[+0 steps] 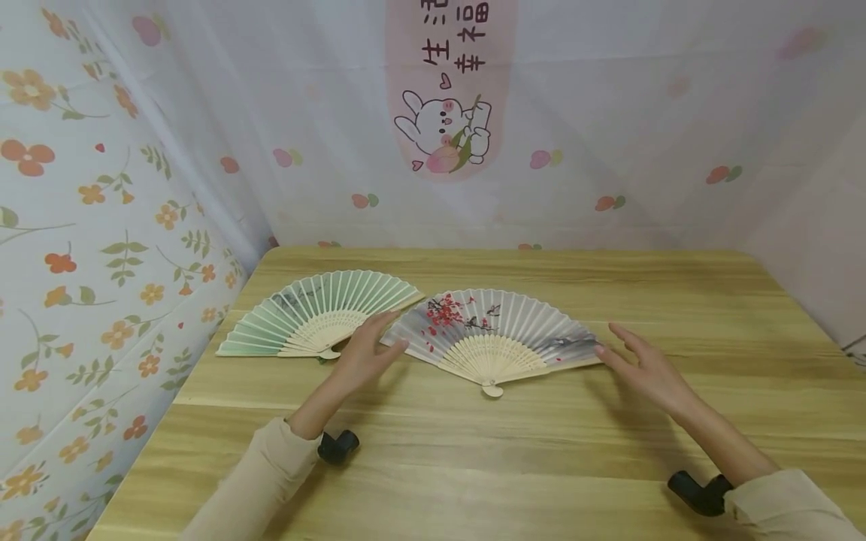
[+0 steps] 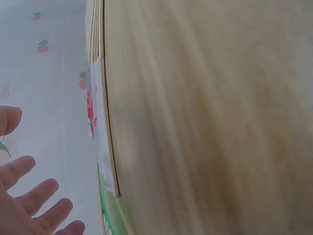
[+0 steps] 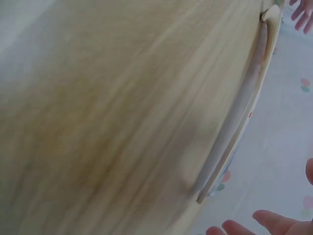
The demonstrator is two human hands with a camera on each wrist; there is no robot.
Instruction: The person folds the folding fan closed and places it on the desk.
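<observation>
Flowered cloth [image 1: 115, 300] hangs at the left and a paler printed cloth [image 1: 609, 113] across the far side, behind your wood-grain table [image 1: 473, 466]. Leftmost, towards the far edge, the green fan [image 1: 365, 293] lies spread, its pivot end facing near. Your left hand [image 1: 365, 361] comes next, fingers loosely extended and grasping nothing, above the gap between the two fans. To its right lies the floral fan [image 1: 504, 338], fully spread, pivot end near, between your hands; its left end is just beside your left thumb. Your right hand [image 1: 646, 372] is at the fan's right end, fingers relaxed and apart, likewise free of any load; you cannot tell from here whether a fingertip touches the fan.

For handling it well, it would be wise to work by the stiff outer ribs, both sides evenly, and spare the pleated cloth, which likely creases easily. Mind your left fingers: the green fan is close enough to be nudged. Keep the right approach low and light, since a push could skew the pivot.
</observation>
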